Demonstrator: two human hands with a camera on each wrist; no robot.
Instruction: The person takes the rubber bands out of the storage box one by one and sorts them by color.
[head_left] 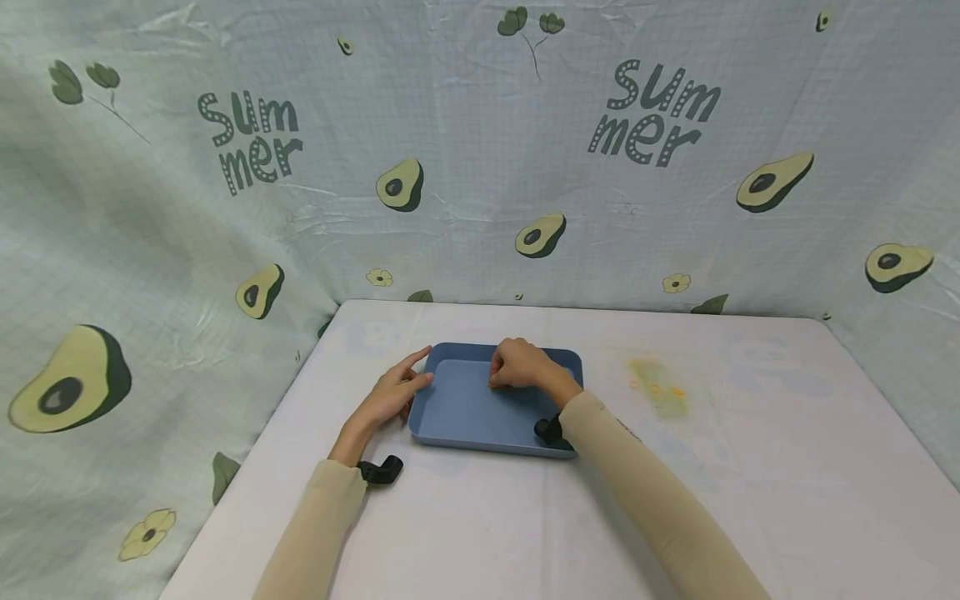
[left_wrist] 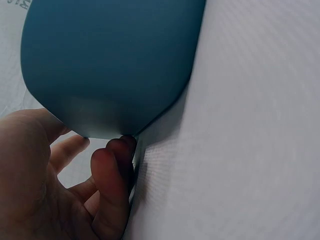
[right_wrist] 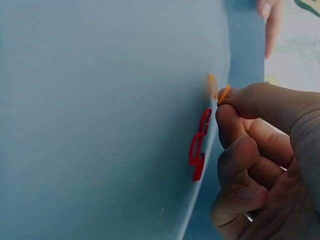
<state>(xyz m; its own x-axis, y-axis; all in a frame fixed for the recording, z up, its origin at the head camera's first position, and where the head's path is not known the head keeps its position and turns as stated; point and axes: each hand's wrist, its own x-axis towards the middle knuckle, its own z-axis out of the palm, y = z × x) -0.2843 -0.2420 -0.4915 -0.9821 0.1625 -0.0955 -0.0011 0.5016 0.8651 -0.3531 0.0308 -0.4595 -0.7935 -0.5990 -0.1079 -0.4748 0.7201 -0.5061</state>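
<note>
A blue rectangular tray lies on the table. My left hand grips the tray's left edge, its thumb at the rim and its curled fingers low against the outer wall. Over the tray, my right hand pinches a small orange ring between thumb and forefinger. Beside those fingertips another orange ring appears, blurred, near the tray's far side. A row of red rings lies close to it on the tray floor; the right hand hides them in the head view.
To the right of the tray, a few small orange rings lie on a yellowish patch of the table. The white-covered table extends on all sides. Behind it hangs a cloth printed with avocados and lettering.
</note>
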